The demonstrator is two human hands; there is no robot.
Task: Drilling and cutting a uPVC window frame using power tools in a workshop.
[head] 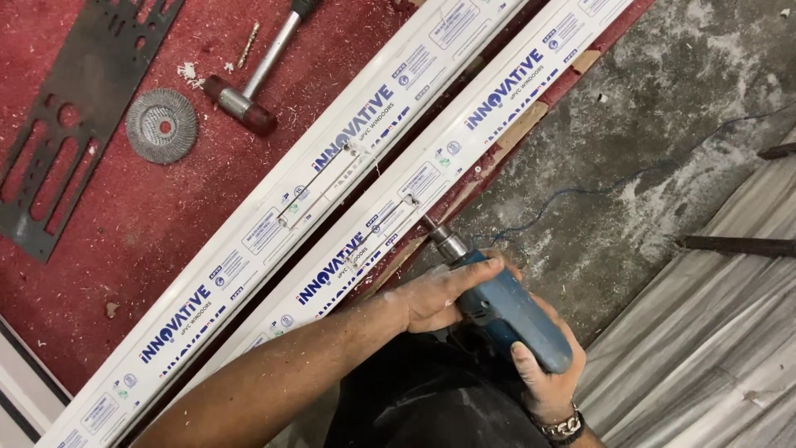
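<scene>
Right hand: right hand [543, 377], dusted with white shavings and wearing a metal bracelet [564, 427], is wrapped from below around the rear grip of the drill.
Left hand: left hand [439, 294] is closed over the front of the drill body, forefinger stretched along its top toward the chuck.
Drill: blue, smooth plastic-bodied power drill [506, 311] with a ribbed metal chuck; its bit meets the near profile at a small slot.
Near profile: long white plastic window profile [464, 141], glossy, covered in blue-printed protective film, lying diagonally on the table.
Far profile: second white profile [274, 207] lies just beside and parallel to the first, with a thin routed slot.
Table: red, rough-textured table [124, 224] strewn with white swarf.
Hammer: metal-shafted mallet [249, 83] with a dark red head.
Disc: round grey flap disc [162, 124], near the hammer head.
Plate: flat dark metal template [75, 108] with oblong cut-outs.
Floor: mottled grey concrete floor [663, 124], crossed by a thin blue wire.
</scene>
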